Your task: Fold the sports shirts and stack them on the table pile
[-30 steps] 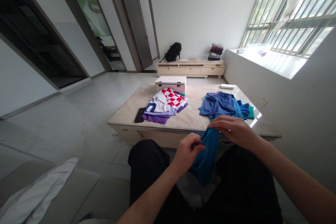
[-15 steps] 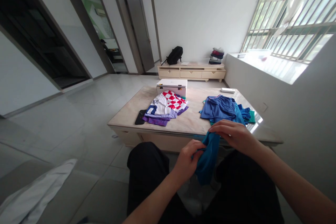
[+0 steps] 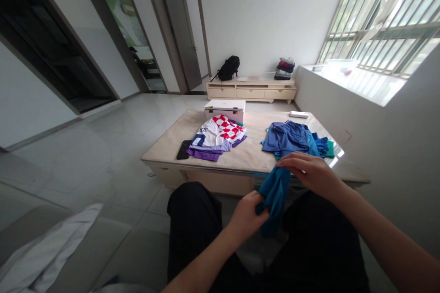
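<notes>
A teal-blue garment (image 3: 279, 187) hangs in folds between my knees, just off the table's front edge; its exact kind I cannot tell. My left hand (image 3: 248, 216) grips its left side, fingers curled into the cloth. Higher up, my right hand (image 3: 311, 171) pinches its upper end. Beyond that hand lie blue shorts (image 3: 286, 138) on top of other blue and green clothes. To the left, a white jersey with red checks (image 3: 222, 131) rests over purple garments (image 3: 206, 154).
The low marble-topped table (image 3: 168, 149) also carries a black phone (image 3: 183, 149), a white box (image 3: 225, 106) and a small white device (image 3: 299, 114). Against the far wall, a cabinet (image 3: 252, 94) holds a black backpack (image 3: 229, 68) and folded clothes (image 3: 284, 69). White cloth (image 3: 51, 247) lies at lower left.
My left hand has moved slightly down along the garment, spreading the cloth more between both hands. The right hand keeps its pinch and has risen slightly in view.
</notes>
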Demonstrator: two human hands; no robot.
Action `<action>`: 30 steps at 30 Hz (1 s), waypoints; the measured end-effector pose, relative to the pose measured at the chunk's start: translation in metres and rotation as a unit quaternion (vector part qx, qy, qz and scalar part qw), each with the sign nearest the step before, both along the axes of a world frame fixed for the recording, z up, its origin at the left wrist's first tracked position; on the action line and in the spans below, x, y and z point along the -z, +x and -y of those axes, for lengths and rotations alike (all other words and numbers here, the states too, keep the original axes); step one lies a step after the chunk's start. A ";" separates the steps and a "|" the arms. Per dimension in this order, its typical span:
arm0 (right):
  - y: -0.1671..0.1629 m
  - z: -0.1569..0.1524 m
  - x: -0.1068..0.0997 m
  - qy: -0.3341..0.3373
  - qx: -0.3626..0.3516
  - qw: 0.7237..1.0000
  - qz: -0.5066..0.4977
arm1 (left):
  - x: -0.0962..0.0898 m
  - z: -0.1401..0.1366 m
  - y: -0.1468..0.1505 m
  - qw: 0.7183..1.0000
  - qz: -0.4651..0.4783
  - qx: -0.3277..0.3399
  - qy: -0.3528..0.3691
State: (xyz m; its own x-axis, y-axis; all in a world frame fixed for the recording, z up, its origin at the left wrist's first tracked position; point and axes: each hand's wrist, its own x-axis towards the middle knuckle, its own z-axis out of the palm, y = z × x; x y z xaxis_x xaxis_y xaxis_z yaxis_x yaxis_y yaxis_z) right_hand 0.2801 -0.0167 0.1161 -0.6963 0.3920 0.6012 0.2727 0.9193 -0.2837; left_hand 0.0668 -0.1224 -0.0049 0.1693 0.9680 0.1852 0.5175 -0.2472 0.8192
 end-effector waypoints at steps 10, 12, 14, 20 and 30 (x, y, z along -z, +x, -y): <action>0.011 -0.007 0.001 0.023 0.125 0.992 -0.011 | -0.004 -0.013 -0.038 0.996 -0.062 -0.028 0.049; 0.010 -0.008 0.002 0.021 0.127 0.992 -0.007 | -0.012 -0.018 -0.048 0.998 -0.058 -0.005 0.037; 0.008 -0.007 0.002 0.020 0.122 0.992 -0.011 | -0.018 -0.023 -0.053 0.997 -0.079 -0.003 0.024; 0.003 -0.002 0.002 0.019 0.119 0.993 -0.005 | -0.019 -0.035 -0.056 0.987 -0.139 -0.084 -0.021; 0.013 -0.004 0.002 0.017 0.130 0.991 0.004 | -0.025 -0.038 -0.067 0.976 -0.213 -0.044 -0.020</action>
